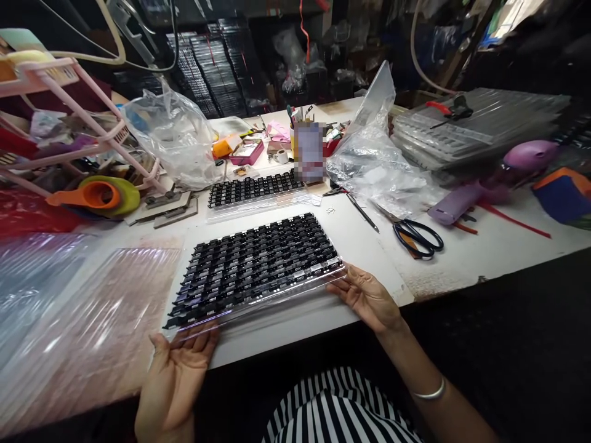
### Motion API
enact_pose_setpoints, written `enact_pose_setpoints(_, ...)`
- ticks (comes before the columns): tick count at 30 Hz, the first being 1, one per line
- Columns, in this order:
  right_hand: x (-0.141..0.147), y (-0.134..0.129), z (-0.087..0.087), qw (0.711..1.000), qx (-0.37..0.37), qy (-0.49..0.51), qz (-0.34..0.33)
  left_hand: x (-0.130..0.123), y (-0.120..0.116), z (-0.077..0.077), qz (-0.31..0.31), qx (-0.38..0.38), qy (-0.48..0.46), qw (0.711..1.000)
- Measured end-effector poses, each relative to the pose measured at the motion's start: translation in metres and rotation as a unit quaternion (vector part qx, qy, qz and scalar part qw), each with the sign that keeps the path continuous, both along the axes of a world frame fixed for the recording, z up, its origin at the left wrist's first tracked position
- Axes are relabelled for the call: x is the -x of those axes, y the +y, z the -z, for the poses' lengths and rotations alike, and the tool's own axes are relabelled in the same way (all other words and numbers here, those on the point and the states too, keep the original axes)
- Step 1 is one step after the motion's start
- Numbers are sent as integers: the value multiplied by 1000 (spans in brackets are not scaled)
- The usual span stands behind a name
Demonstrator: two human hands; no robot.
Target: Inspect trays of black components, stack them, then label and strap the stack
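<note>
On the near edge of the white bench (484, 258): clear plastic tray (258, 266) filled with rows of small black parts, lying flat and skewed, its near rim overhanging the edge slightly.
Left hand (178, 375): palm up below the tray's near left corner, fingers (203, 344) spread loosely, tips touching the underside of the clear rim; no pinch.
Right hand (367, 298): palm up at the tray's near right corner, fingers (341, 286) extended and slightly parted, tips under the rim's edge; silver bangle (431, 392) on the wrist.
Behind the tray: second tray of black parts (256, 189), smaller in view, lying flat farther back, apart from the first.
Right of the tray: black-handled scissors (418, 237) lying flat, well apart from the right hand; thin dark pen-like tool (362, 212) between scissors and tray.
Far right: purple handheld device (484, 184) on its side; stack of clear trays (471, 126) behind it.
Centre back: crumpled clear plastic bag (378, 160) beside a blurred upright item; another clear bag (170, 135) at back left.
Left: sheets of clear film (78, 307) spread over the bench; orange and yellow tape dispenser (95, 195) beyond them; pink wire rack (69, 111) above.
Bottom centre: black-and-white striped garment (332, 412) below the bench edge.
</note>
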State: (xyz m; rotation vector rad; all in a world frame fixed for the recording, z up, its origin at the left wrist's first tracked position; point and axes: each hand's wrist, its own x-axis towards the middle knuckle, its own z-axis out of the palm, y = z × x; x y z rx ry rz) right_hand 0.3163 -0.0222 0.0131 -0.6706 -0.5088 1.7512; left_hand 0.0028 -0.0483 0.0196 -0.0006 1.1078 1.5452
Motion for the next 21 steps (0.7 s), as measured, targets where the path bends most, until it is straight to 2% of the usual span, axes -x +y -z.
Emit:
enact_pose_setpoints(12, -3, -1, 2, 1000, 21, -10, 6, 4, -4, 1, 36, -95, -32, 994)
enact_pose_setpoints(17, -3, -3, 3, 999, 32, -19, 13, 5, -3, -5, 38, -90, -63, 993)
enact_pose_setpoints(21, -1, -4, 1, 998, 33, -39, 21, 6, -2, -4, 29, -70, -65, 995)
